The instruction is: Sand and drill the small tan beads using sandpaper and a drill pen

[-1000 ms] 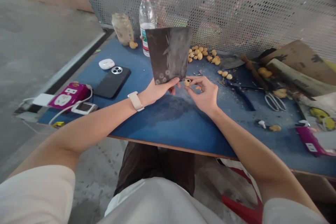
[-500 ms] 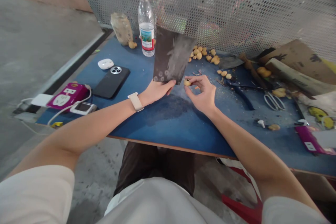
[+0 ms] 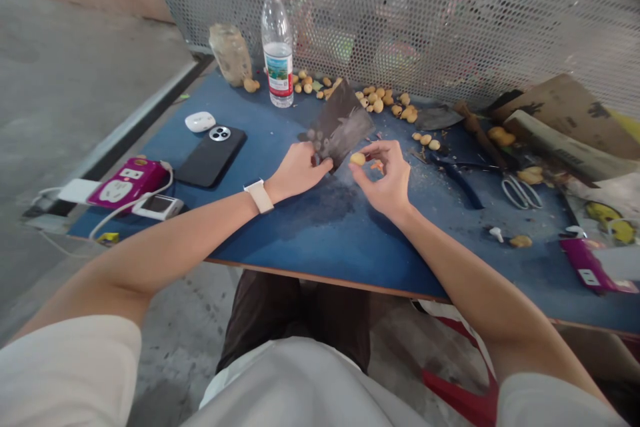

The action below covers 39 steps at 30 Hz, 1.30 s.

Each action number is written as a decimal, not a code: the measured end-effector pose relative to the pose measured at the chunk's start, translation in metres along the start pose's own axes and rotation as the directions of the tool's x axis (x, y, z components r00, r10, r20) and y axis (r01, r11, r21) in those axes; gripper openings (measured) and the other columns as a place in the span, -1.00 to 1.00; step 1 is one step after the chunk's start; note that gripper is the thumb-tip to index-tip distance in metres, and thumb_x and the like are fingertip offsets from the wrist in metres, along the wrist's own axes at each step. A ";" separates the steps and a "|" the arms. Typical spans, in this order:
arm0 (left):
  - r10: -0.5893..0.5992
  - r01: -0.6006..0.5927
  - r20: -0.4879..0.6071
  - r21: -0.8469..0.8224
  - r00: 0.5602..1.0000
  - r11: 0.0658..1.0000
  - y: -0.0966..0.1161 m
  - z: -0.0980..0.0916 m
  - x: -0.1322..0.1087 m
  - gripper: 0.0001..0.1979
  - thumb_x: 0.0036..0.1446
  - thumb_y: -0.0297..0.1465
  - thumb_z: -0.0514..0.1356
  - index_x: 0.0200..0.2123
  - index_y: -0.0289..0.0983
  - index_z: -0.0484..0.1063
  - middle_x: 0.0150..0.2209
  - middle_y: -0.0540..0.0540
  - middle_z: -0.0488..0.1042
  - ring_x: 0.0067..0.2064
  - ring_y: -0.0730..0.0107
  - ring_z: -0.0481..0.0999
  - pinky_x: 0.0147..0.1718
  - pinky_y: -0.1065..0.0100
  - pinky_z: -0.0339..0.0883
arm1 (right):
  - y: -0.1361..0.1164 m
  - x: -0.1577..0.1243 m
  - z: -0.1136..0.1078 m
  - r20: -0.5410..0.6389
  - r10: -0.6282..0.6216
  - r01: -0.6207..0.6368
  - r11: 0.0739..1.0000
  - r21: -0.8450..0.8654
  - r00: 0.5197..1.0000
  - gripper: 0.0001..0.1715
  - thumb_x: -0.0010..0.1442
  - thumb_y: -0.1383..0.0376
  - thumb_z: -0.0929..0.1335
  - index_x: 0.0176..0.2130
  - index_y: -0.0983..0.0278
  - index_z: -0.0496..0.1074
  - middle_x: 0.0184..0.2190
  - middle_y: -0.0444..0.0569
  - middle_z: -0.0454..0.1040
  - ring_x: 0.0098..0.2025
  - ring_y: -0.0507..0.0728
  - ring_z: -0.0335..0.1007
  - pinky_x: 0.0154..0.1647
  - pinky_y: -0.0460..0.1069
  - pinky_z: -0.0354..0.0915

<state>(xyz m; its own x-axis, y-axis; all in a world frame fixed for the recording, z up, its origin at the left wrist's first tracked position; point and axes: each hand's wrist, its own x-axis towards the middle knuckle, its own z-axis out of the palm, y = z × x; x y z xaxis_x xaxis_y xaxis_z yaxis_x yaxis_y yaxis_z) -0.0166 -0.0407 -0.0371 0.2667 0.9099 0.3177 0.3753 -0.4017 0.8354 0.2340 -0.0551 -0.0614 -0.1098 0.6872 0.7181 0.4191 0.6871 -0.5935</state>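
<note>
My left hand (image 3: 299, 170) grips the lower edge of a dark, worn sheet of sandpaper (image 3: 343, 127), which now leans low over the blue table (image 3: 240, 240). Several small round marks show near its corner. My right hand (image 3: 385, 177) pinches a small tan seed bead (image 3: 357, 159) between thumb and fingers, close beside the sheet but apart from it. Loose tan beads (image 3: 380, 101) lie scattered just beyond both hands.
A water bottle (image 3: 277, 43) and a jar (image 3: 230, 53) stand at the back. A phone (image 3: 210, 157), earbud case (image 3: 200, 121) and power strip (image 3: 127, 182) lie left. Pliers (image 3: 463, 180), scissors (image 3: 521, 192) and a wood-handled tool (image 3: 480, 133) lie right, before a perforated metal screen (image 3: 450, 13).
The sandpaper has tipped from upright to a low slant toward the table, uncovering beads behind it. My right hand and its bead have barely moved.
</note>
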 end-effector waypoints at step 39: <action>0.042 -0.272 0.472 0.431 0.881 0.860 -0.022 0.000 -0.006 0.26 0.39 0.36 0.39 0.81 -0.31 0.17 0.77 -0.53 0.31 0.81 -0.52 0.22 0.84 -0.40 -0.07 | 0.033 0.014 -0.007 0.499 0.126 0.007 0.967 -0.255 0.857 -0.70 0.59 0.17 0.52 0.21 0.12 0.80 0.13 0.16 0.78 0.27 0.48 0.64 0.46 0.46 0.56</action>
<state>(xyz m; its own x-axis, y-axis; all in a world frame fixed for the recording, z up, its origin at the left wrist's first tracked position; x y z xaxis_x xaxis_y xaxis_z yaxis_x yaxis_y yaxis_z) -0.0264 -0.0375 -0.0578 0.6693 0.7358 0.1031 0.6332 -0.6376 0.4388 0.2528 -0.0246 -0.0688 -0.4913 0.7933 0.3596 0.6345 0.6089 -0.4761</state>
